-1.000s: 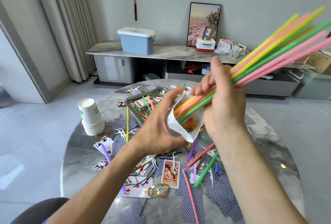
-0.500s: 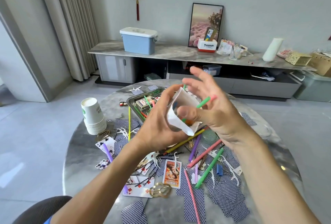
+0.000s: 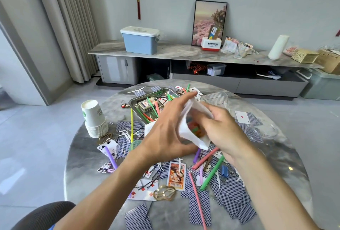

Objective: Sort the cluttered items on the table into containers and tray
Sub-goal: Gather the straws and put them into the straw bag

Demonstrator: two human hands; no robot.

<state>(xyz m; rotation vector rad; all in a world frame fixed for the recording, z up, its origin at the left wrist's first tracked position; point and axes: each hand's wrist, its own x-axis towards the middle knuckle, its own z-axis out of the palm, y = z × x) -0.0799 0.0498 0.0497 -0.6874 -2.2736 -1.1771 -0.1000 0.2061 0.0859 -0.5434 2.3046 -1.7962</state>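
Note:
My left hand [image 3: 165,132] grips a squashed white paper cup [image 3: 191,137] above the middle of the round table [image 3: 88,156]. Colourful pieces show inside the cup. My right hand [image 3: 222,132] is at the cup's mouth, its fingers inside and the thumb over the rim, pinching the paper. Behind the hands stands a metal tray [image 3: 135,103] holding straws and small card boxes. Loose on the table lie a green straw [image 3: 211,174], a pink straw [image 3: 197,202], a purple straw [image 3: 111,156], a yellow straw [image 3: 131,125] and many playing cards [image 3: 226,198].
A stack of paper cups [image 3: 93,117] stands at the table's left. Clear plastic containers [image 3: 215,99] and a clear lid [image 3: 265,130] sit at the right. A gold hair clip [image 3: 163,193] and a blue clip [image 3: 223,171] lie near me. A chair [image 3: 42,215] is at the lower left.
One second ago my right hand held a long bundle of straws in the cup. The bundle is gone from that hand, which now pinches the cup's rim.

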